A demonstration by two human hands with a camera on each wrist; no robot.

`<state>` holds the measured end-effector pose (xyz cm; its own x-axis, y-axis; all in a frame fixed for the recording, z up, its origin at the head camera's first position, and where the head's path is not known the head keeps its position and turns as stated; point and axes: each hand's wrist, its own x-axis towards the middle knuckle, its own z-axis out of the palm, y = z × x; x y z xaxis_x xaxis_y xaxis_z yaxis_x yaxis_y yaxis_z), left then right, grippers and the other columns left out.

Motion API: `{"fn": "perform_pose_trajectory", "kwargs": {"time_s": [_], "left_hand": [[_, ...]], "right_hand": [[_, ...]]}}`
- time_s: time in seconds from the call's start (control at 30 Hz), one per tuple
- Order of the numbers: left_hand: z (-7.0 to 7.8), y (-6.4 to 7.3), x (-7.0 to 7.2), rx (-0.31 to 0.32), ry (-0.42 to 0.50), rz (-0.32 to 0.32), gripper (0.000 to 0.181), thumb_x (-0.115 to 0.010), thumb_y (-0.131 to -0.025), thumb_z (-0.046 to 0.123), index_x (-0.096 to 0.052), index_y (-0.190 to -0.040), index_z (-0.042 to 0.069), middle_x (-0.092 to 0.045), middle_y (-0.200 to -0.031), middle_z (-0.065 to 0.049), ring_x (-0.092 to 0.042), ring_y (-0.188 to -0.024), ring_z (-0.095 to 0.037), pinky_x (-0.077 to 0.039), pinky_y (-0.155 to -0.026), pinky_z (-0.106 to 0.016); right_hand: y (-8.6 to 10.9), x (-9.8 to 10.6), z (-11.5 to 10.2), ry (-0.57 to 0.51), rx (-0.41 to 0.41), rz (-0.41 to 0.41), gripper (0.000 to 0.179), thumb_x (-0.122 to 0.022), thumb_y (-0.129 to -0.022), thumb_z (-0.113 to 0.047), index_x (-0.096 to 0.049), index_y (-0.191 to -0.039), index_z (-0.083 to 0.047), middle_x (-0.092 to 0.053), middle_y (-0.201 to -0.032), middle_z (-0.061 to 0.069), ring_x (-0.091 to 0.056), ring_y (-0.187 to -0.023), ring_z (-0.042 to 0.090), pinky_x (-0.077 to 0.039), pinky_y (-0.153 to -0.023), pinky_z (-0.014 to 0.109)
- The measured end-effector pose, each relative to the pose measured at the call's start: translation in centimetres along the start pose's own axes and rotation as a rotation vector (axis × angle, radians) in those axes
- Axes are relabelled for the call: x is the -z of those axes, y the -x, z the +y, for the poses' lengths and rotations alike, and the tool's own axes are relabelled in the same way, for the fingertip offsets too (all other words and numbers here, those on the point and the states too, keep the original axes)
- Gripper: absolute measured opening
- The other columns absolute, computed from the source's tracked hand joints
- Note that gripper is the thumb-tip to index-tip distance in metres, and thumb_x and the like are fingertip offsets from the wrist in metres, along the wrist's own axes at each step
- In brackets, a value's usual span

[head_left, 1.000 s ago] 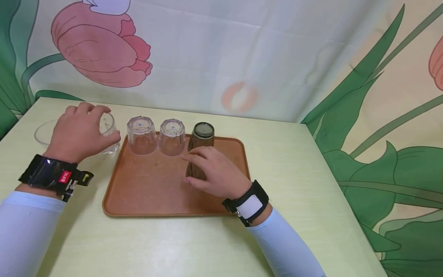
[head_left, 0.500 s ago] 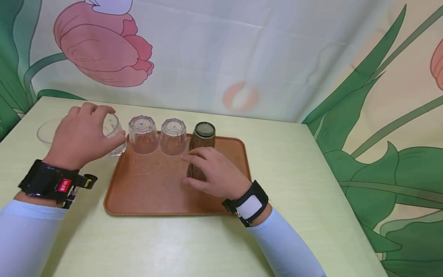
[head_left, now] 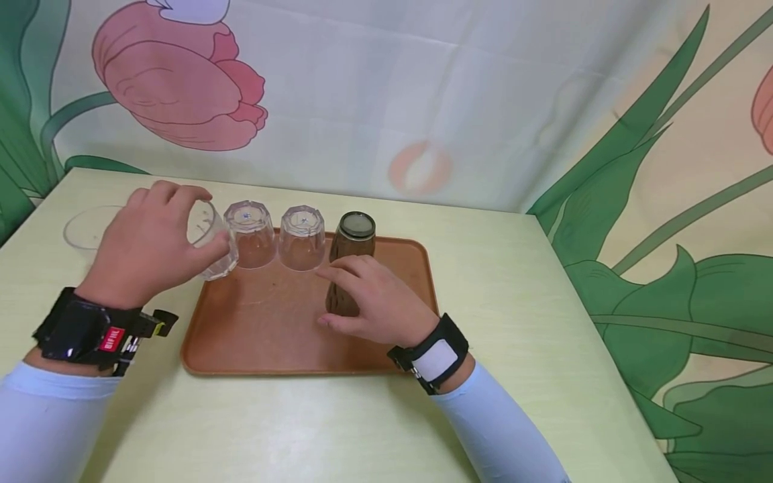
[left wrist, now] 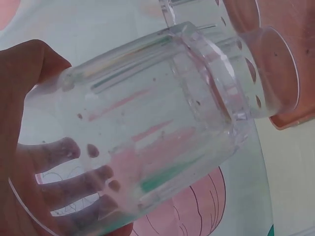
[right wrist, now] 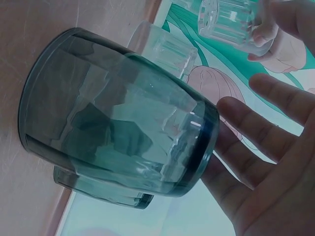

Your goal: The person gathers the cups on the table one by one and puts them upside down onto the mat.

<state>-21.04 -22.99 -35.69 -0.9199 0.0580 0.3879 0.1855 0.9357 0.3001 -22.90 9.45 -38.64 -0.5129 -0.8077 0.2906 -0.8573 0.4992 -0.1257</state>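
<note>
My left hand (head_left: 151,245) grips a clear faceted drinking glass (left wrist: 147,113) near its rim, thumb on one side and fingers on the other. The glass tilts, its thick base pointing down and right over the tray's back left corner. Two clear glasses (head_left: 249,235) (head_left: 302,238) stand upside down along the tray's back. My right hand (head_left: 380,298) hovers by a dark greenish glass (right wrist: 118,118) that is upside down on the tray. Its fingers are spread beside the base, not curled round it; contact is unclear. Behind stands a second dark glass (head_left: 356,231).
The brown tray (head_left: 272,339) lies on a pale table (head_left: 501,302). Left of it, partly behind my left hand, shows the round rim of a clear vessel (head_left: 71,235). A flower-printed cloth (head_left: 338,100) hangs behind the table.
My left hand has carried the clear glass rightward, from beside the tray to over its left edge, and the glass tilts more. The right hand has stayed almost still.
</note>
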Motion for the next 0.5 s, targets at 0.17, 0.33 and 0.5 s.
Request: {"fn": "perform_pose_trajectory", "kwargs": {"time_s": [0.17, 0.33, 0.5], "left_hand": [[0.4, 0.1, -0.1, -0.028, -0.001, 0.008, 0.056, -0.064, -0.089, 0.042, -0.057, -0.127, 0.001, -0.053, -0.125, -0.03, -0.048, -0.108, -0.052, -0.046, -0.079, -0.068], [1.2, 0.2, 0.1, -0.047, 0.006, 0.016, 0.056, -0.064, -0.09, 0.042, -0.057, -0.127, 0.0, -0.054, -0.124, -0.03, -0.048, -0.109, -0.051, -0.047, -0.08, -0.068], [2.0, 0.4, 0.3, -0.076, 0.027, 0.034, 0.056, -0.065, -0.089, 0.042, -0.057, -0.126, 0.001, -0.055, -0.124, -0.028, -0.05, -0.108, -0.049, -0.049, -0.077, -0.068]], "right_hand": [[0.0, 0.1, 0.0, 0.004, -0.003, -0.004, 0.061, -0.073, -0.088, -0.044, -0.057, -0.139, -0.014, -0.059, -0.129, 0.005, -0.055, -0.119, 0.02, -0.045, -0.105, 0.034], [0.0, 0.1, 0.0, 0.008, 0.0, -0.003, 0.061, -0.073, -0.089, -0.043, -0.057, -0.139, -0.012, -0.059, -0.129, 0.006, -0.055, -0.12, 0.021, -0.045, -0.106, 0.034], [0.0, 0.2, 0.1, 0.009, 0.005, 0.0, 0.059, -0.071, -0.09, -0.043, -0.057, -0.139, -0.013, -0.059, -0.129, 0.006, -0.055, -0.12, 0.021, -0.044, -0.106, 0.033]]}}
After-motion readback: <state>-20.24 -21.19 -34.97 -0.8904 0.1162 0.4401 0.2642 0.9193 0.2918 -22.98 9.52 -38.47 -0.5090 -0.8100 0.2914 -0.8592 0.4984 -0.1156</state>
